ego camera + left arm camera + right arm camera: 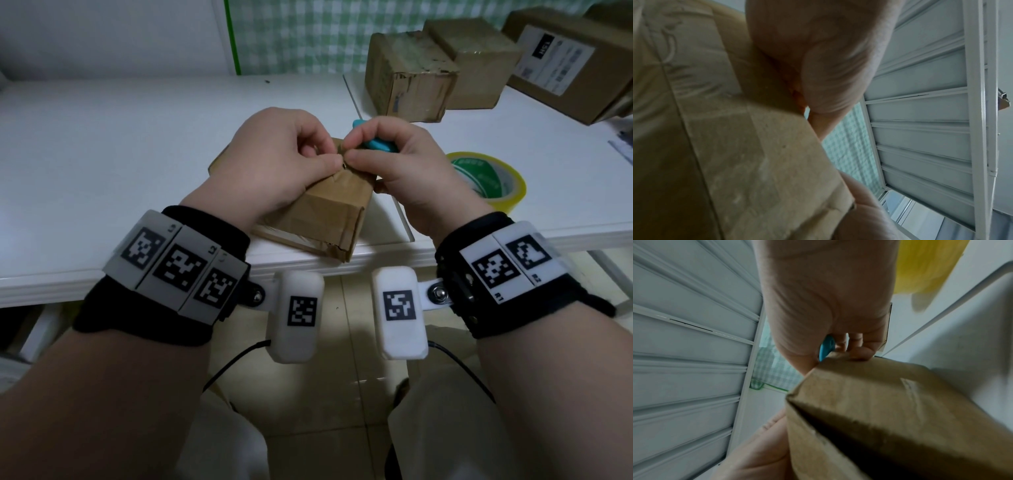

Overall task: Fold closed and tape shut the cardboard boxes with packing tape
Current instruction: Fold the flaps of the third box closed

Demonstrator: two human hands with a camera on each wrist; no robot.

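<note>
Left hand (274,161) and right hand (394,164) meet fingertip to fingertip over a small cardboard box (322,219) at the near edge of the white table (102,164); both pinch at something on its top, too small to tell what. Right hand also curls round a blue tool (483,145). Yellow tape roll (489,181) lies flat just right of it. Three more boxes (411,78) stand farther back, right.

Tape roll (488,181) beside right; tabletop (120,154) left.
</note>
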